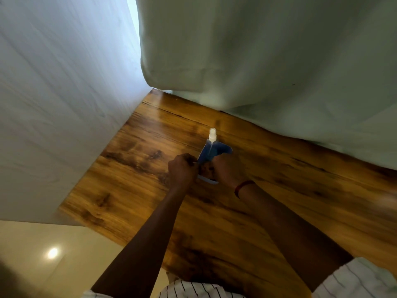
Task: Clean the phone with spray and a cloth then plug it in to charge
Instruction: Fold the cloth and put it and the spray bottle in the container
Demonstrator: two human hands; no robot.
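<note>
Both hands (182,168) (227,168) clench a mostly hidden phone (207,180) beside the spray bottle (211,145).

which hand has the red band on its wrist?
The right hand: a red band circles its wrist. The left hand has a bare wrist.

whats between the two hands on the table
In the head view, a phone with a pale blue edge lies between the left hand and right hand, partly under a blue cloth; the spray bottle stands just beyond.
</note>
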